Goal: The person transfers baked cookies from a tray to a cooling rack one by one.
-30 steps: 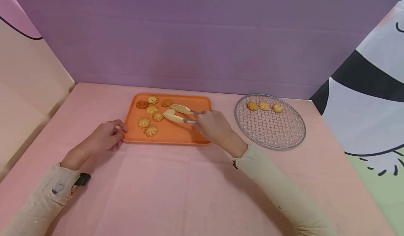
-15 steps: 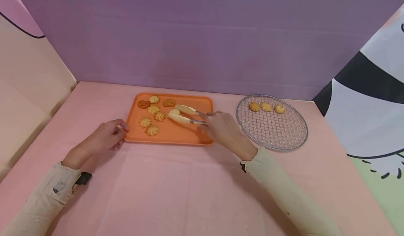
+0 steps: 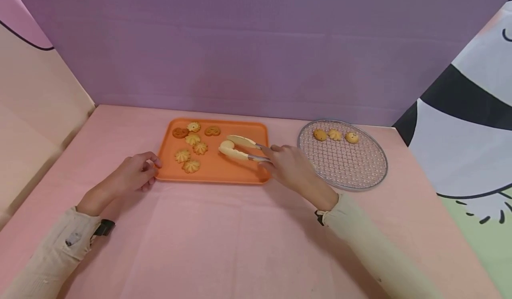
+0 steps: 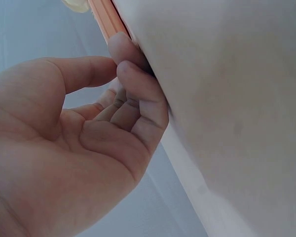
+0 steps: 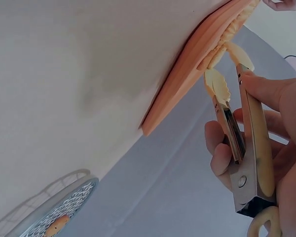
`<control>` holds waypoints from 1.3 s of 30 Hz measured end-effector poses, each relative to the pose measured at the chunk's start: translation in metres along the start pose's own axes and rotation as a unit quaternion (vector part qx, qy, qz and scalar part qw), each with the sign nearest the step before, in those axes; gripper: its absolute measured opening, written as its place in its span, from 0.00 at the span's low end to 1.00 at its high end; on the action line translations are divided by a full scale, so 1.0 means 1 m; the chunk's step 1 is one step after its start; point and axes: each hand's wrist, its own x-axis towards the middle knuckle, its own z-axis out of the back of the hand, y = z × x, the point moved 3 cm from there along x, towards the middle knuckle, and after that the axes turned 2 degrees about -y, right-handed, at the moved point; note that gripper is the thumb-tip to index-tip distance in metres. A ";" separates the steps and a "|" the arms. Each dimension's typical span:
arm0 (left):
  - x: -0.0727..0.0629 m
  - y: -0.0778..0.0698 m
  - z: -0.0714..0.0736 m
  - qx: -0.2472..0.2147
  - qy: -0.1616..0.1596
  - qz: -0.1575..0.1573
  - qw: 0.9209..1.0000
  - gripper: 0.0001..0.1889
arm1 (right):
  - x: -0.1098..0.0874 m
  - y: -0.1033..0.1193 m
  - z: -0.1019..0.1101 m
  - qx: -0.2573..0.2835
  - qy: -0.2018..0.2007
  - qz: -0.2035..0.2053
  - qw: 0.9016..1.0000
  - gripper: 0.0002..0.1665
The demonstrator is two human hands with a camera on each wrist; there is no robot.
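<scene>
My right hand [image 3: 294,168] grips a pair of metal tongs [image 5: 259,148] with cream-coloured tips, over the right half of an orange tray [image 3: 216,174]. Between the tong tips is a small, pale round cookie [image 3: 227,144]. At the tray's near left corner, my left hand [image 3: 134,172] pinches the rim with thumb and fingertips; the left wrist view shows this hand [image 4: 89,128] at the tray edge [image 4: 107,20]. Left of the tongs, several cookies lie on the tray, among them ridged flower-shaped cookies [image 3: 191,165] and a brown pretzel-shaped cookie [image 3: 212,131].
To the right of the tray lies a round wire rack [image 3: 348,170]. A row along its far side holds a speckled round cookie [image 3: 320,134], a ridged cookie [image 3: 334,134] and a pale round cookie [image 3: 352,137]. A purple wall [image 3: 248,68] rises behind the pink table [image 3: 208,245].
The right hand and tongs have moved right across the tray, and the pale round cookie between the tips has moved with them. The left hand stays at the tray's corner.
</scene>
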 end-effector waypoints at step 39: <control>-0.001 -0.001 -0.001 0.000 0.005 0.000 1.000 0.08 | -0.057 -0.021 0.035 -0.003 -0.077 -0.033 0.996 0.26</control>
